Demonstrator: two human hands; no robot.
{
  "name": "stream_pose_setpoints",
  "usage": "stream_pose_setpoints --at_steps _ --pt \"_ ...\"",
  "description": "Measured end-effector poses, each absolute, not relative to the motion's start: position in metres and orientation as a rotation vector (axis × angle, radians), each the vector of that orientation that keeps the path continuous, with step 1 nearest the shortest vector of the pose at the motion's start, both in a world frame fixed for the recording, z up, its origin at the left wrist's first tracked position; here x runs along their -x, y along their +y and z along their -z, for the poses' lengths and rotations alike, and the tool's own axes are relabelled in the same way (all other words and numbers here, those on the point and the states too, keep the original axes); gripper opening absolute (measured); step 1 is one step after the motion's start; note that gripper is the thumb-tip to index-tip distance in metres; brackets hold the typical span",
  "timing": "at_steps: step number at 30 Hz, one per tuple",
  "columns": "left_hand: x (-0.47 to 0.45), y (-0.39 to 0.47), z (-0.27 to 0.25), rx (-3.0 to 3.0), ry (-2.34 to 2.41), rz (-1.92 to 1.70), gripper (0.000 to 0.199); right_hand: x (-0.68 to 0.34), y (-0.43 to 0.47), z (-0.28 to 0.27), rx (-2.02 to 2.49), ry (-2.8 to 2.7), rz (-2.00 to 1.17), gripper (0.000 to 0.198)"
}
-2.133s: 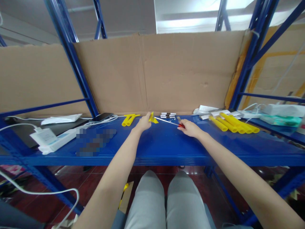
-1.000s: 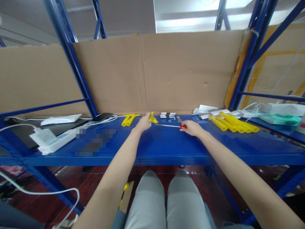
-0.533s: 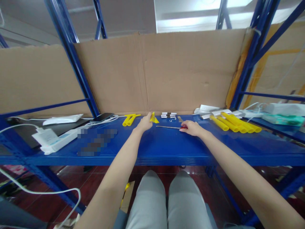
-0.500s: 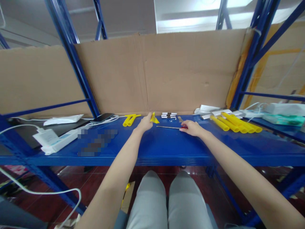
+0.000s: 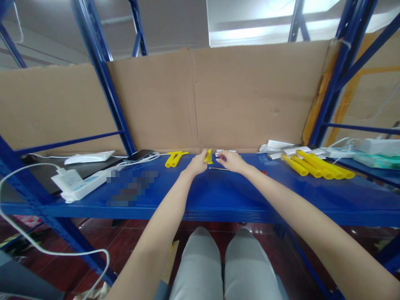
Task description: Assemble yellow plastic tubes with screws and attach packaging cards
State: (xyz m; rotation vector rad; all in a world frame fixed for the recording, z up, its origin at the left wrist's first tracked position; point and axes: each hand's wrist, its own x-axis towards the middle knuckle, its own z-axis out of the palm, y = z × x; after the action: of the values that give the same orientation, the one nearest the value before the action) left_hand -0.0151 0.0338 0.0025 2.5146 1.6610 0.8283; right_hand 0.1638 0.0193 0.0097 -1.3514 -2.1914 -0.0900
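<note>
My left hand [image 5: 197, 163] is closed round a small yellow plastic piece [image 5: 208, 156] at the back of the blue shelf; the fingers cover part of it. Just to its right, my right hand [image 5: 233, 161] has its fingertips drawn together in a pinch, and whatever lies between them is too small to make out. Under that hand rests a screwdriver [image 5: 218, 168], its metal shaft pointing left and its red handle partly hidden behind the wrist. White strips [image 5: 229, 151] lie behind the right hand, mostly covered by it.
Two yellow T-shaped pieces [image 5: 174, 159] lie left of my hands. Several yellow tubes [image 5: 315, 165] are grouped at the right, by white packets [image 5: 275, 146]. A white power strip [image 5: 83, 187] with cables sits at the left. A cardboard sheet [image 5: 250, 96] stands behind the shelf.
My right hand has let go of the screwdriver, which now lies on the shelf, and has moved left toward my left hand. The left hand still grips the yellow piece. The view has shifted slightly.
</note>
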Motion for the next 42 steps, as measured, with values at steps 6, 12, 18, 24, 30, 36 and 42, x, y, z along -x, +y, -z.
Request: stream_pose_setpoints --at_steps 6,12,18,24,30,36,42 --pt "0.014 0.034 -0.001 -2.522 1.568 -0.863 0.033 -0.141 0.034 -0.01 1.337 -2.159 0.084 0.019" --pt "0.012 0.03 -0.003 -2.522 1.582 -0.88 0.034 -0.134 0.037 -0.015 1.378 -2.156 0.094 0.019" --pt "0.013 0.031 -0.003 -2.542 1.568 -0.864 0.035 -0.128 0.039 -0.018 1.426 -2.129 0.024 0.02" --pt "0.015 0.032 -0.004 -2.499 1.61 -0.882 0.036 -0.126 0.046 -0.021 1.356 -2.071 -0.033 0.018" --pt "0.011 0.027 -0.006 -2.433 1.624 -0.916 0.039 -0.138 0.053 -0.024 1.202 -2.144 -0.091 0.014" --pt "0.009 0.026 -0.007 -2.43 1.619 -0.931 0.038 -0.146 0.053 -0.03 1.106 -2.29 -0.056 0.013" --pt "0.018 0.03 -0.009 -2.346 1.762 -0.987 0.036 -0.161 0.055 -0.036 1.257 -2.342 0.093 0.017"
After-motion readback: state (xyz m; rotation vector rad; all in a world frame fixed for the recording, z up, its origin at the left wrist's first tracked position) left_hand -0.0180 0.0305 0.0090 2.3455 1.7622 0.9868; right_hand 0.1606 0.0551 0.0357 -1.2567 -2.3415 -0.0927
